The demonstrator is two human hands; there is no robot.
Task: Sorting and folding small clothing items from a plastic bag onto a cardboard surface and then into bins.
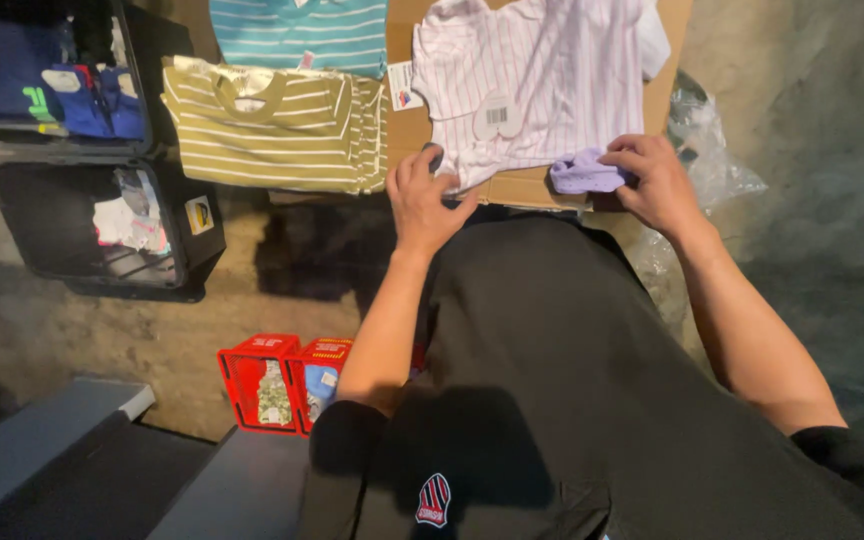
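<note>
While my left hand (422,200) pins pink-striped shirt (527,80) hem w/ fingers together, right hand (657,180) clamped on lilac cloth (584,175), cardboard (527,188) front edge.

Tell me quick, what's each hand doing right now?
Left hand: grip closed, pinching the hem of the pink striped shirt.
Right hand: grip closed on a small purple cloth.

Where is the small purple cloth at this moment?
The purple cloth is in the head view, right of centre, under the right hand, at the lower hem of the pink-striped shirt on the cardboard.
</note>
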